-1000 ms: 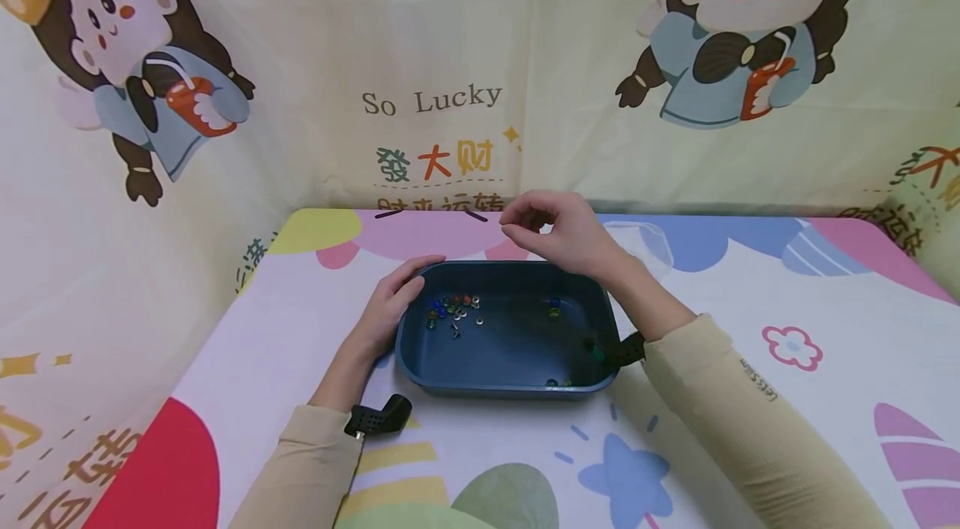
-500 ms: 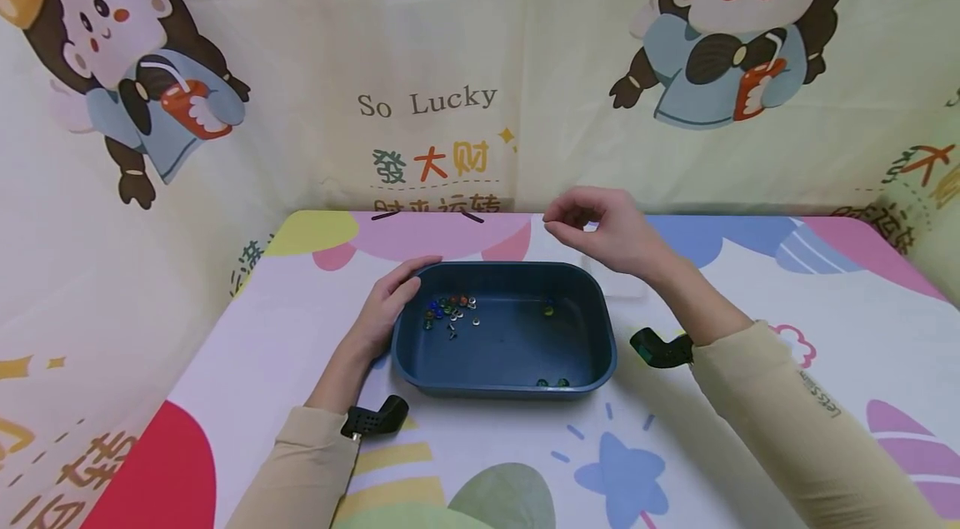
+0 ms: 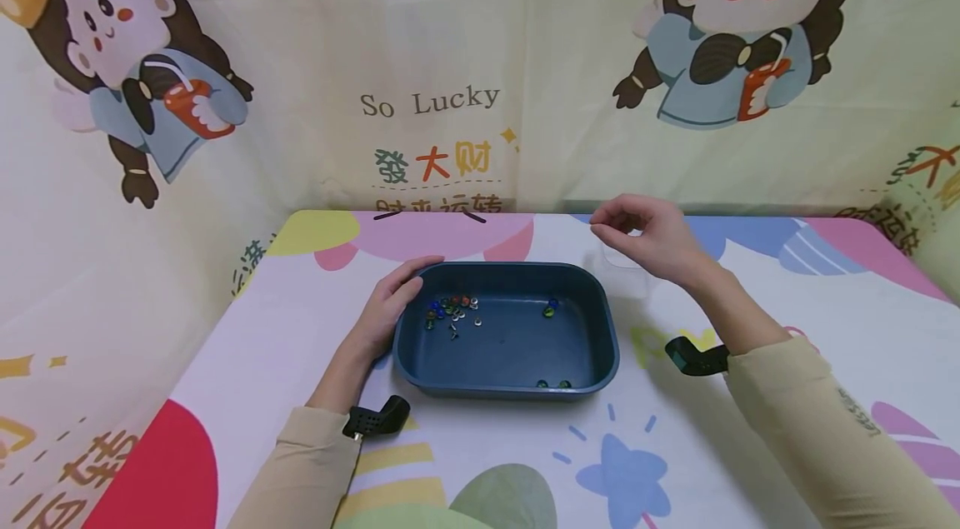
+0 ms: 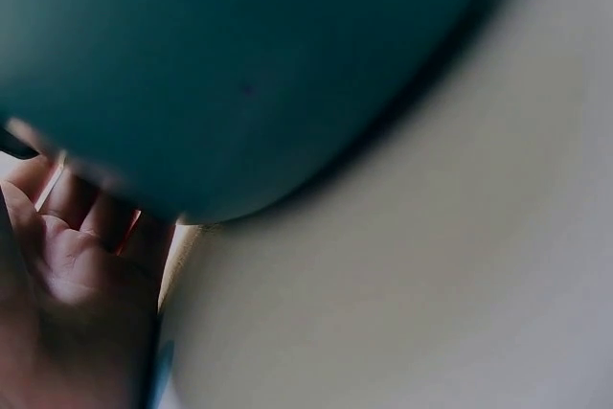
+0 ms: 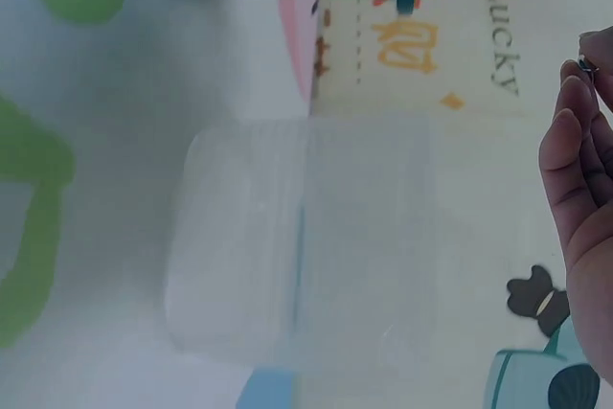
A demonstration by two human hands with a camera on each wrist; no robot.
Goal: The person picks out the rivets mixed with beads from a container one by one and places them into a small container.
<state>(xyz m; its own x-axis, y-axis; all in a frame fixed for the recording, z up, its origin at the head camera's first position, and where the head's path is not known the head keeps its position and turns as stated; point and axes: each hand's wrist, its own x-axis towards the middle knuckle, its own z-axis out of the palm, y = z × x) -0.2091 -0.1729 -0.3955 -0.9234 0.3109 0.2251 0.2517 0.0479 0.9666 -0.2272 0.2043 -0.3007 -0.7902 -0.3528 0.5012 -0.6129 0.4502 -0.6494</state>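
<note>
A dark blue tray [image 3: 502, 362] holds glass marbles [image 3: 437, 310] and small shiny metal pieces [image 3: 477, 321] clustered at its left. Further marbles lie at its right, two by the back [image 3: 550, 311] and two along the front wall [image 3: 553, 384]. My left hand [image 3: 386, 308] grips the tray's left end, its thumb at the rim and its fingers along the outside. Beyond the tray's back right corner, my right hand [image 3: 652, 237] is raised, pinching a small shiny metal piece [image 5: 586, 65] between thumb and forefinger. Its exact kind I cannot tell.
A clear plastic box [image 5: 297, 246] stands behind the tray's right end, partly hidden by the right hand in the head view. The table wears a colourful printed cloth [image 3: 300, 462], and a printed curtain [image 3: 435, 37] hangs along its back edge.
My right hand has moved rightward from above the tray's back rim to over the clear box, fingertips still pinched together. The left hand and tray have stayed put.
</note>
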